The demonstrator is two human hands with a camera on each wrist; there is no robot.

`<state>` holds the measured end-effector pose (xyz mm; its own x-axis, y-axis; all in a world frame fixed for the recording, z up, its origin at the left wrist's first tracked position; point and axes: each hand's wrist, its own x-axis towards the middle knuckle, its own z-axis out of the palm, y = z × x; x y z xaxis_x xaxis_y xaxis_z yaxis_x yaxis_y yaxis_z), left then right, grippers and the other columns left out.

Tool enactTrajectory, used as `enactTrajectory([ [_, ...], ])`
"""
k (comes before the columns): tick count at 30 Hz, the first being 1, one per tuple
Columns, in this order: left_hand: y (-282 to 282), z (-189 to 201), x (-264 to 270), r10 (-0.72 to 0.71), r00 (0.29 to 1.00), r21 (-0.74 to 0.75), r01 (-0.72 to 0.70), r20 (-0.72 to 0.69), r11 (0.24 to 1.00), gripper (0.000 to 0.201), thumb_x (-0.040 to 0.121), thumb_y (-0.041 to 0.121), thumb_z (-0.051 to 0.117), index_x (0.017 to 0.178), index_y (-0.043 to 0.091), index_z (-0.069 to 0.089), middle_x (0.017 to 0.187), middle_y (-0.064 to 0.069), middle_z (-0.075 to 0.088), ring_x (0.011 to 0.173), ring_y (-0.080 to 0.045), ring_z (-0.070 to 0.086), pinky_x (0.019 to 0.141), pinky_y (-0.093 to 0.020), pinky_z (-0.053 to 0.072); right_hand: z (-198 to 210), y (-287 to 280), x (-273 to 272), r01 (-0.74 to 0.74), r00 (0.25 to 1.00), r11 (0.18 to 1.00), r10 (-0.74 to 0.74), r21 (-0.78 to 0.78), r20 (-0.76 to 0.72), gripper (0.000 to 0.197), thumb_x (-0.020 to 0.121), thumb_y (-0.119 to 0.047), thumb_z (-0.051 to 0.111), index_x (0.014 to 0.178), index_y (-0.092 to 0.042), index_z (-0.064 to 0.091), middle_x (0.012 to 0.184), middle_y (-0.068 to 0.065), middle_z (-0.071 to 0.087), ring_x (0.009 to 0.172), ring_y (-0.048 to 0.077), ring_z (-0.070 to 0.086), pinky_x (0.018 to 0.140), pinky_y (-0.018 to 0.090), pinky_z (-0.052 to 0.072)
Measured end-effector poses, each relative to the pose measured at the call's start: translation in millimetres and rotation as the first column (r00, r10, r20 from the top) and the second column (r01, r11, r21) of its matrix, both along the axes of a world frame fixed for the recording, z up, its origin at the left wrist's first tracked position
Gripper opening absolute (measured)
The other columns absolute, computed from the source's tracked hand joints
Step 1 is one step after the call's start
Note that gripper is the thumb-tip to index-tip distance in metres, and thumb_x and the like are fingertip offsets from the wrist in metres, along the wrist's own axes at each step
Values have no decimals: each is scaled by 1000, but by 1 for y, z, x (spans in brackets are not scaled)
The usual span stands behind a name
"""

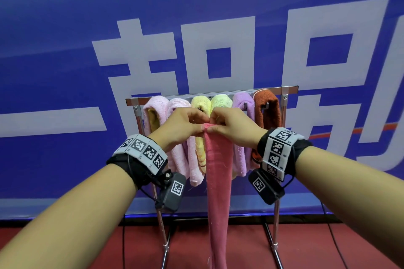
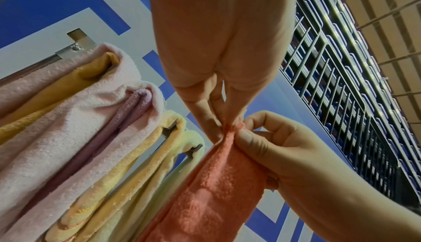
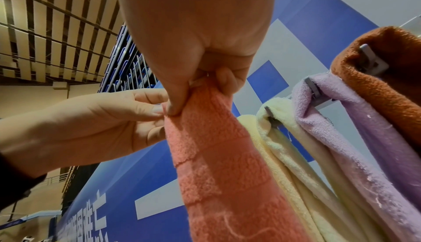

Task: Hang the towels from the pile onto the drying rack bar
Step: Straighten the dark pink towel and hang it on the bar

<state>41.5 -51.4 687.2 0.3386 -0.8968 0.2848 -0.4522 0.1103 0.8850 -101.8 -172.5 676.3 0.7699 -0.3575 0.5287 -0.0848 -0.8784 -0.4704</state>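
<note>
A long pink towel [image 1: 218, 172] hangs straight down in front of the drying rack bar [image 1: 273, 90]. My left hand [image 1: 185, 124] and right hand [image 1: 229, 125] meet at its top edge and both pinch it between thumb and fingers. In the left wrist view the left hand [image 2: 218, 120] pinches the top of the pink towel [image 2: 214, 183], with the right hand beside it. In the right wrist view the right hand [image 3: 182, 100] grips the same towel [image 3: 218, 156]. Several towels, pale pink [image 1: 156, 111], yellow [image 1: 201, 105], lilac [image 1: 242, 102] and rust brown [image 1: 267, 107], hang on the rack behind.
The metal rack stands on thin legs [image 1: 274, 244] on a red floor [image 1: 306, 244] against a blue banner wall [image 1: 65, 72]. Metal hooks [image 3: 371, 60] poke out from the bar among the hung towels. A cable [image 1: 334, 240] runs along the floor at the right.
</note>
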Motion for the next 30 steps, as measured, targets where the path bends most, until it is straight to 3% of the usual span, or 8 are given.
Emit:
enactTrajectory([
  [4, -1, -1, -2, 13, 1000, -13, -13, 16, 1000, 23, 86, -6, 70, 109, -4, 67, 105, -23, 71, 95, -26, 71, 80, -31, 60, 0, 1, 0, -15, 999, 997, 12, 76, 41, 24, 84, -34, 76, 85, -15, 62, 74, -6, 61, 68, 6, 53, 65, 27, 45],
  [8, -1, -1, -3, 26, 999, -14, -25, 26, 1000, 23, 85, -8, 69, 106, 0, 69, 102, -19, 72, 97, -28, 71, 82, -33, 60, -1, 0, 0, -3, 999, 997, 0, 73, 50, 26, 83, -36, 76, 85, -14, 62, 77, 0, 64, 71, 11, 55, 68, 35, 48],
  [11, 0, -1, -5, 41, 996, -18, -39, 85, 999, 30, 78, -6, 74, 106, 5, 71, 100, -14, 74, 94, -20, 71, 85, -30, 59, -2, -1, 1, 17, 998, 997, -22, 80, 65, 27, 82, -39, 76, 82, -16, 62, 75, 1, 65, 69, 11, 55, 66, 35, 49],
  [17, -1, -2, -4, 50, 983, -34, -45, 176, 998, 31, 76, -4, 79, 105, 3, 69, 94, -14, 72, 82, -12, 68, 80, -25, 58, 0, -1, 0, 12, 999, 999, -14, 50, 43, 26, 83, -39, 76, 79, -18, 61, 70, -9, 58, 64, 6, 50, 59, 24, 41],
  [22, 0, -3, -4, 116, 969, -44, -109, 217, 993, 26, 77, -8, 76, 100, 1, 70, 86, -14, 71, 72, -14, 67, 70, -23, 58, 3, -10, -9, -63, 995, 998, 64, 20, -78, 14, 81, -22, 76, 89, -14, 67, 78, -2, 67, 71, 12, 61, 72, 38, 54],
  [27, -2, 2, -4, 167, 930, -80, -149, 327, 986, 24, 75, -7, 75, 94, 6, 72, 80, -4, 70, 72, -13, 65, 72, -27, 58, 12, -14, -19, -2, 983, 971, -41, -239, -176, 16, 81, -26, 75, 96, -24, 71, 89, -6, 66, 92, 11, 48, 85, 34, 43],
  [30, -2, 6, -8, 225, 914, -160, -180, 337, 971, 22, 75, -4, 75, 93, 9, 73, 81, 1, 70, 72, -7, 64, 72, -20, 55, 20, -17, -23, 11, 984, 962, -59, -274, -168, 15, 84, -25, 73, 99, -21, 72, 87, -13, 61, 95, 11, 44, 86, 34, 40],
])
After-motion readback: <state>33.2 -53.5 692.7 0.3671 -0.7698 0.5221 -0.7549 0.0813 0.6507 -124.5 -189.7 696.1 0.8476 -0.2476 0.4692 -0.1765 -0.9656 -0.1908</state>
